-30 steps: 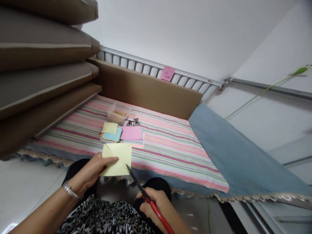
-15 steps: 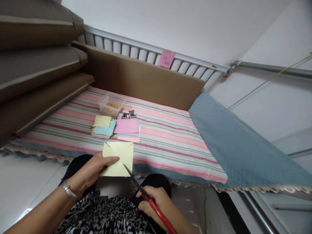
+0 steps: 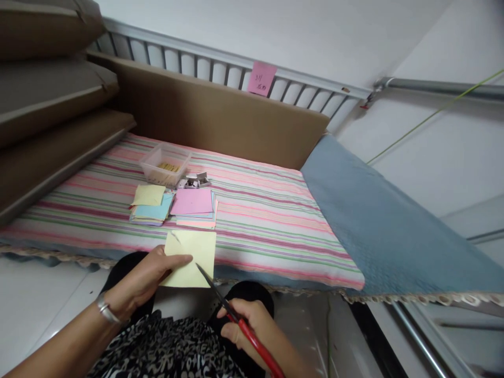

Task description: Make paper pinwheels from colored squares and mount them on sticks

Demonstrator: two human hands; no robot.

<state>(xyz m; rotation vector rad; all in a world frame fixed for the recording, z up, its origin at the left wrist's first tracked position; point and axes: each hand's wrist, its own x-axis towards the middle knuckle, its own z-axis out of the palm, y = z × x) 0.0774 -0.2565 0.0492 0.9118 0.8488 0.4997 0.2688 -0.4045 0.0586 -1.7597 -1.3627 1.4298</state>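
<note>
My left hand (image 3: pixel 159 270) pinches a square sheet of yellow paper (image 3: pixel 199 247) by its left side, thumb on top. A slit shows near the sheet's upper left corner. In my right hand (image 3: pixel 250 320) is a pair of scissors (image 3: pixel 238 317) with red handles and dark blades. The blades run up over the lower right part of the sheet, tips near its middle. Beyond the sheet lie two paper stacks: one topped with yellow and blue paper (image 3: pixel 155 210), the other with a pink sheet (image 3: pixel 192 201).
A clear plastic box (image 3: pixel 161 170) with yellowish pieces inside stands behind the stacks, beside small open boxes (image 3: pixel 195 180). All rest on a striped cloth (image 3: pixel 268 220). Cushioned brown panels (image 3: pixel 55 126) rise at left. A pink note (image 3: pixel 262 79) hangs on the white railing (image 3: pixel 220 63).
The view has shifted, so the stacks and box appear farther left. Both hands keep their holds; the scissor tips sit slightly farther up and left on the yellow paper.
</note>
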